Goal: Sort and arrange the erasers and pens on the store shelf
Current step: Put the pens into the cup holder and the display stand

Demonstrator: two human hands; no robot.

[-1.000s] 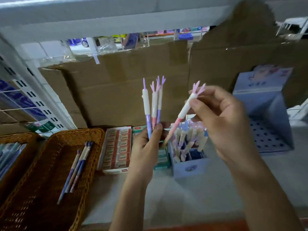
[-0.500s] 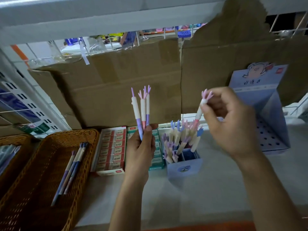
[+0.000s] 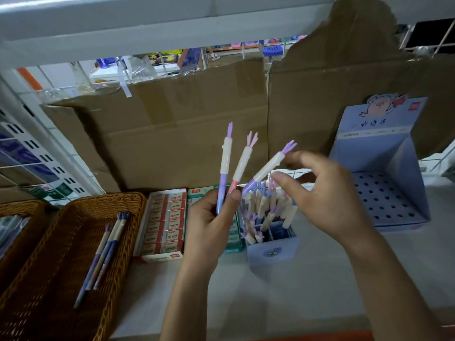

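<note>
My left hand grips three pens with white sleeves and forked tops, fanned out: a purple pen, a pink pen and a purple pen leaning right. My right hand is blurred, its thumb and forefinger spread on either side of the leaning pen's upper end, holding nothing that I can see. Below stands a small blue pen box with several similar pens. A red eraser box and a teal eraser box lie left of it.
A wicker basket at the left holds three pens; a second basket is at the far left. A blue display stand with holes stands at the right. Cardboard lines the shelf's back.
My right hand no longer holds its pink pen; it lowered it towards the pen box and now sits open beside my left hand's pens, which have fanned apart.
</note>
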